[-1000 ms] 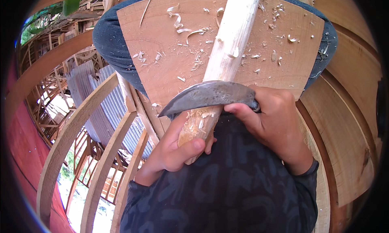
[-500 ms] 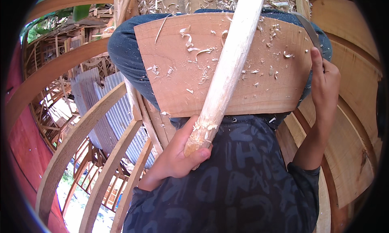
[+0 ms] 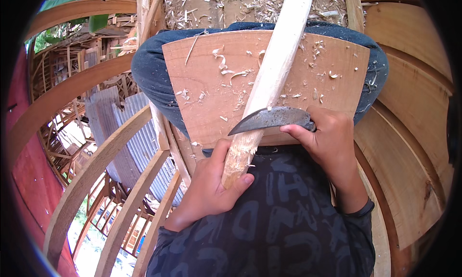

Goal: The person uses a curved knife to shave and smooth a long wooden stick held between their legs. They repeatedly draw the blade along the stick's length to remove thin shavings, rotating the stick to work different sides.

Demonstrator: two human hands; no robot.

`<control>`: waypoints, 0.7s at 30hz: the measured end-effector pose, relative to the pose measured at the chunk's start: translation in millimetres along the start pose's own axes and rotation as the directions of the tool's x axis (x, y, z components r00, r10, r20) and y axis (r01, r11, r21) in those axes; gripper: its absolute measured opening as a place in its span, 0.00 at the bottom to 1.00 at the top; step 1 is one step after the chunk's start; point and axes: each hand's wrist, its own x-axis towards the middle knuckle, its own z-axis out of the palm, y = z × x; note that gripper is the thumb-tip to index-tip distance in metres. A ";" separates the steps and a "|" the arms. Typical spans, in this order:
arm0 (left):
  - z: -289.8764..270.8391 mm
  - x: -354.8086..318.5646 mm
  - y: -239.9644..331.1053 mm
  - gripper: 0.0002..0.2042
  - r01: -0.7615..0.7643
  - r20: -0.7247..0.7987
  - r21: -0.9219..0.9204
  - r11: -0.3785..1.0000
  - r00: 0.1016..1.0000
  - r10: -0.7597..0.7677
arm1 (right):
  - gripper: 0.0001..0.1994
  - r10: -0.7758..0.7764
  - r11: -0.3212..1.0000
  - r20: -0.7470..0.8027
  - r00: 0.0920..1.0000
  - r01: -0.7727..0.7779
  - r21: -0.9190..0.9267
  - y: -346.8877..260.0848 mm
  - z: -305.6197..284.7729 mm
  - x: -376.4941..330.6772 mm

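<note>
A long pale wooden pole [image 3: 276, 65] slants from the far top edge down to my lap. My left hand [image 3: 214, 185] is wrapped round its near end, where the wood is rough with raised splinters. In my right hand [image 3: 332, 137] is a knife [image 3: 274, 119] with a broad, dark, curved blade. The blade lies across the pole just beyond my left hand, its tip pointing left. Under the pole, a flat wooden board [image 3: 202, 103] rests over my legs, strewn with curled shavings. My right fingers hide most of the knife's handle.
Curved wooden ribs [image 3: 91, 176] rise on the left, with corrugated metal sheets [image 3: 139, 127] and stacked timber beyond them. Wide planks [image 3: 409, 118] curve along the right side. Shavings [image 3: 250, 7] litter the floor planks at the far end.
My right hand has brought the knife from the far right inward and nearer, onto the pole. My left hand keeps its grip on the pole's near end.
</note>
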 end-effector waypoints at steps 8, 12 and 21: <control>-2.2 7.1 -9.2 0.24 -0.049 0.010 0.035 0.998 0.999 0.049 | 0.30 0.097 0.993 -0.056 0.994 -0.100 -0.060 10.7 4.3 7.9; -2.3 8.0 -12.2 0.23 -0.042 0.021 -0.015 0.999 0.999 0.043 | 0.31 0.185 0.977 -0.159 0.970 -0.199 -0.077 31.9 3.4 15.5; -3.3 4.3 -21.9 0.23 0.003 0.041 -0.026 1.000 0.999 -0.002 | 0.28 0.375 0.925 -0.165 0.912 -0.358 0.126 51.6 -15.5 5.2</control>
